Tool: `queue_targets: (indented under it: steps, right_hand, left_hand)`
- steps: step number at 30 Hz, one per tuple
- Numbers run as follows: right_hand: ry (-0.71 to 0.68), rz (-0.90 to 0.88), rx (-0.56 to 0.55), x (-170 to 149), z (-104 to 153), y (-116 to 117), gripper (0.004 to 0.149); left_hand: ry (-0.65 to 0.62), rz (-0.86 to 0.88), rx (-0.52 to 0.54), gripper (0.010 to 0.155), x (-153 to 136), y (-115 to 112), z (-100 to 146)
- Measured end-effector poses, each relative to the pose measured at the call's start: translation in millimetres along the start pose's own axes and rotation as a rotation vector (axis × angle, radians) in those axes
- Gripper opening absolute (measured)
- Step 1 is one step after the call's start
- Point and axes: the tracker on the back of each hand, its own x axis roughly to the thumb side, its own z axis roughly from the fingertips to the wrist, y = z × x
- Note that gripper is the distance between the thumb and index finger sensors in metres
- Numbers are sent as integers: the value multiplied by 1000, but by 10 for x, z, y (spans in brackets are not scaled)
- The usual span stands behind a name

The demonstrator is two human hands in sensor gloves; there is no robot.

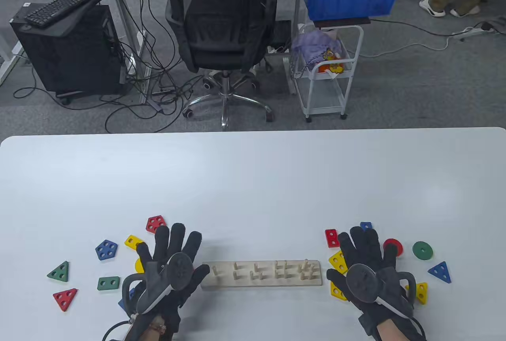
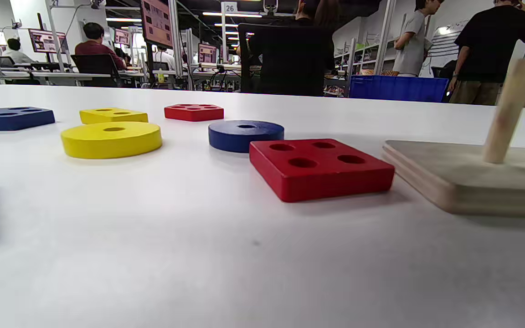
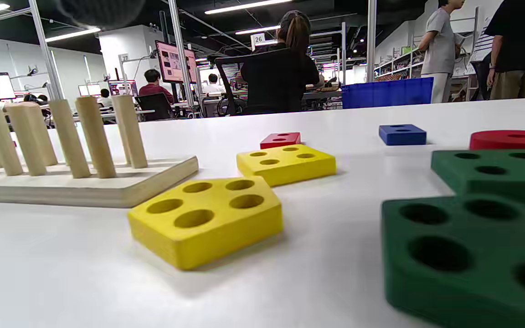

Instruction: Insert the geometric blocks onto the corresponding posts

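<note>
Desk (image 1: 253, 183) carries the peg board (image 1: 261, 274), its long axis running nine to three o'clock between both hands. Left hand (image 1: 170, 266) and right hand (image 1: 365, 266) lie flat, fingers spread, holding nothing. Yellow block (image 1: 337, 260) sits under the right hand, nearest the board's three o'clock end.

White desk (image 1: 253, 183) seen carrying wooden peg board (image 1: 261, 274) near front edge. Colored blocks scattered flat at both ends: green triangle (image 1: 59, 272), blue pentagon (image 1: 106, 249) at left; green ring (image 1: 422, 250), blue triangle (image 1: 440, 272) at right.
</note>
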Motion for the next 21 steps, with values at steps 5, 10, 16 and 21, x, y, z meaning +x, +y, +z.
queue_targets:
  steps: [5,10,16,21]
  right_hand:
    - [0,0,3,5,-1,-3,82]
    - [29,-33,4,-41,-27,-28,80]
    - [79,-34,30,-136,-52,-74,72]
    - [-46,117,211,86,-44,8,59]
  left_hand:
    - [0,-1,-7,80,-1,-2,-5]
    - [2,11,-17,79,-8,13,-18]
    - [4,6,-28,79,-8,5,-28]
    - [0,-5,-42,78,11,-8,-33]
